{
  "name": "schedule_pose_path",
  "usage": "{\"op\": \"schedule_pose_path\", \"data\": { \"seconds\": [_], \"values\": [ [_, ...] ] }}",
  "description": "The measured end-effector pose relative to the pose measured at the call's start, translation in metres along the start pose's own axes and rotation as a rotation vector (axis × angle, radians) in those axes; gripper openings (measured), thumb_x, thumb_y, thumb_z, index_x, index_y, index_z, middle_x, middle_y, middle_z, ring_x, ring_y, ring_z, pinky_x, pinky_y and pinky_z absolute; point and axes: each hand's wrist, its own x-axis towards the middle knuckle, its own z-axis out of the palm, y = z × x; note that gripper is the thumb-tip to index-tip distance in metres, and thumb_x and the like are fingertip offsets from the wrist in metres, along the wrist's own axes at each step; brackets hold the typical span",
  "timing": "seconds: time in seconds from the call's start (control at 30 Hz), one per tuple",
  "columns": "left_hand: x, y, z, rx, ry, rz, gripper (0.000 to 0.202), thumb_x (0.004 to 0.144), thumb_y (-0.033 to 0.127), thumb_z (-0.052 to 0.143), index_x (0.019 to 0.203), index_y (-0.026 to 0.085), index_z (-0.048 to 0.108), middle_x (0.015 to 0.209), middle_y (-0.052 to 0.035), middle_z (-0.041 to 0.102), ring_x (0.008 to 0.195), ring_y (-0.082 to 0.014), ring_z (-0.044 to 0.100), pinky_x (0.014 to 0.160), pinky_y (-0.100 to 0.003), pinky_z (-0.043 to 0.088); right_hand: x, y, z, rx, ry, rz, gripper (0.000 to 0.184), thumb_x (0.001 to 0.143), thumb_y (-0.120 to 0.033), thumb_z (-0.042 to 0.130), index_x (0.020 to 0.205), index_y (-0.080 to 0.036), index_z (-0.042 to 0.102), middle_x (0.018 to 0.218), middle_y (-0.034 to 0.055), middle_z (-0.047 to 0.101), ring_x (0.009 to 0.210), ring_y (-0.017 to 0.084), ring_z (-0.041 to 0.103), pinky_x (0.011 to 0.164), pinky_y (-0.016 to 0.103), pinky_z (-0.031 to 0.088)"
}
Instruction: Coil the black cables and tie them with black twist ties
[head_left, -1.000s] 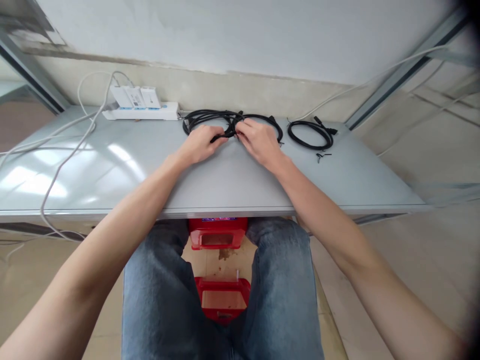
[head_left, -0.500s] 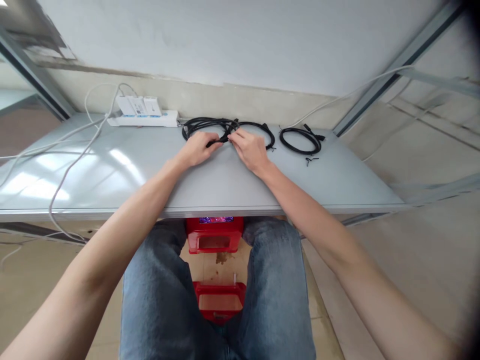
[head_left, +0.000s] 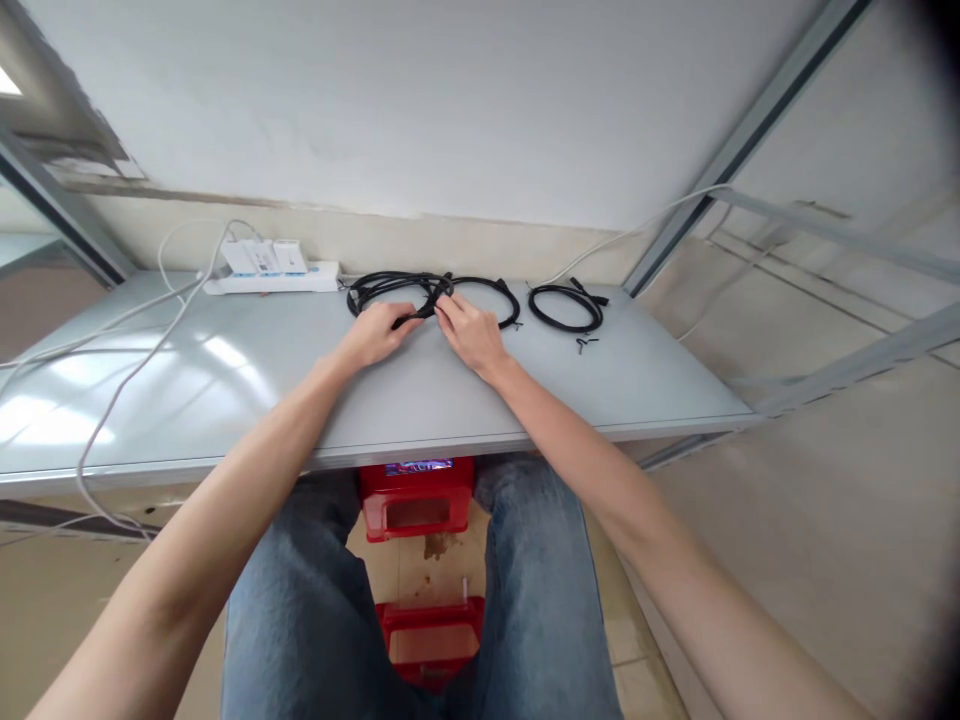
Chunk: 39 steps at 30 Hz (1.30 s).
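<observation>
Pinching the black cable at frame centre, left hand and right hand both grip it. Another coil lies right on the tabletop.

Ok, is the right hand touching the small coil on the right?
Apart. Head view shows bare table between the right hand and the small coil; its fingers are on the larger bundle.

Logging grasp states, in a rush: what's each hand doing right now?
Left hand: closed on the black cable.
Right hand: fingertips on the same cable; whether it grips cannot be told.
</observation>
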Motion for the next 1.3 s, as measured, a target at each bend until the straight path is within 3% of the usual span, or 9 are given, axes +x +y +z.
{"op": "schedule_pose_path", "data": {
  "seconds": [0.2, 0.37, 0.53, 0.67, 0.77, 0.87, 1.07, 1.17, 1.3],
  "values": [
    [0.0, -0.004, 0.003, -0.001, -0.013, 0.003, 0.037, 0.106, 0.047, 0.05, 0.097, 0.019, 0.073, 0.089, -0.01, 0.074, 0.081, -0.0242, 0.061, 0.078, -0.036, 0.043, 0.002, 0.004, 0.006, 0.01, 0.015, -0.015, 0.039, 0.123, -0.036, 0.039, 0.128, -0.021, 0.074, 0.122, 0.0115, 0.076, 0.095, 0.024, 0.071, 0.073, 0.032, 0.041],
    [0.001, -0.002, 0.004, 0.02, -0.038, -0.009, 0.036, 0.106, 0.045, 0.052, 0.098, 0.019, 0.076, 0.086, -0.0097, 0.074, 0.078, -0.0238, 0.059, 0.075, -0.036, 0.041, 0.004, 0.008, 0.012, 0.105, 0.051, 0.053, 0.027, 0.118, -0.03, 0.05, 0.112, -0.019, 0.074, 0.105, 0.009, 0.077, 0.087, 0.023, 0.068, 0.074, 0.033, 0.039],
    [0.0, 0.0, 0.005, 0.041, -0.062, -0.019, 0.037, 0.105, 0.045, 0.053, 0.102, 0.019, 0.079, 0.087, -0.0105, 0.076, 0.077, -0.025, 0.061, 0.074, -0.036, 0.041, 0.006, 0.011, 0.014, 0.343, 0.025, 0.17, 0.019, 0.107, -0.027, 0.061, 0.09, -0.021, 0.067, 0.079, 0.0019, 0.07, 0.073, 0.019, 0.059, 0.074, 0.032, 0.04],
    [-0.001, 0.001, 0.004, 0.042, -0.067, -0.02, 0.037, 0.104, 0.045, 0.053, 0.105, 0.019, 0.079, 0.088, -0.0109, 0.077, 0.079, -0.0262, 0.063, 0.074, -0.036, 0.041, 0.009, 0.012, 0.017, 0.589, -0.004, 0.223, 0.028, 0.101, -0.023, 0.064, 0.074, -0.022, 0.056, 0.067, -0.0019, 0.06, 0.065, 0.015, 0.051, 0.07, 0.03, 0.04],
    [-0.001, 0.001, 0.003, 0.045, -0.055, -0.022, 0.036, 0.105, 0.044, 0.053, 0.104, 0.019, 0.079, 0.087, -0.0103, 0.075, 0.078, -0.0251, 0.061, 0.075, -0.036, 0.041, 0.012, 0.013, 0.02, 0.813, -0.041, 0.289, 0.032, 0.104, -0.024, 0.061, 0.072, -0.022, 0.058, 0.061, -0.0029, 0.056, 0.058, 0.013, 0.049, 0.063, 0.028, 0.04],
    [0.0, 0.001, 0.002, 0.043, -0.037, -0.011, 0.035, 0.106, 0.043, 0.053, 0.102, 0.018, 0.077, 0.086, -0.0094, 0.074, 0.077, -0.0237, 0.059, 0.075, -0.036, 0.04, 0.015, 0.016, 0.023, 0.986, -0.084, 0.334, 0.038, 0.11, -0.036, 0.063, 0.074, -0.022, 0.062, 0.057, -0.0035, 0.054, 0.049, 0.012, 0.045, 0.052, 0.027, 0.037],
    [0.0, 0.0, 0.004, 0.054, -0.032, -0.006, 0.032, 0.107, 0.042, 0.055, 0.095, 0.02, 0.074, 0.081, -0.0071, 0.07, 0.074, -0.0224, 0.056, 0.072, -0.036, 0.038, 0.015, 0.025, 0.025, 0.984, -0.052, 0.279, 0.048, 0.104, -0.059, 0.076, 0.076, -0.022, 0.062, 0.062, -0.0024, 0.058, 0.047, 0.011, 0.05, 0.049, 0.026, 0.043],
    [0.0, 0.0, 0.003, 0.037, -0.033, 0.002, 0.032, 0.107, 0.043, 0.055, 0.092, 0.02, 0.072, 0.08, -0.0063, 0.067, 0.074, -0.022, 0.054, 0.072, -0.036, 0.037, 0.015, 0.029, 0.025, 0.952, -0.003, 0.225, 0.043, 0.099, -0.057, 0.083, 0.083, -0.023, 0.063, 0.07, -0.002, 0.063, 0.052, 0.012, 0.058, 0.054, 0.026, 0.049],
    [0.0, -0.001, 0.003, 0.004, -0.018, 0.003, 0.032, 0.106, 0.044, 0.056, 0.091, 0.02, 0.071, 0.078, -0.0048, 0.063, 0.073, -0.0211, 0.051, 0.073, -0.036, 0.036, 0.014, 0.032, 0.027, 0.991, 0.056, 0.195, 0.031, 0.099, -0.048, 0.083, 0.094, -0.024, 0.064, 0.091, 0.0017, 0.069, 0.062, 0.013, 0.067, 0.047, 0.023, 0.046]
  ]
}}
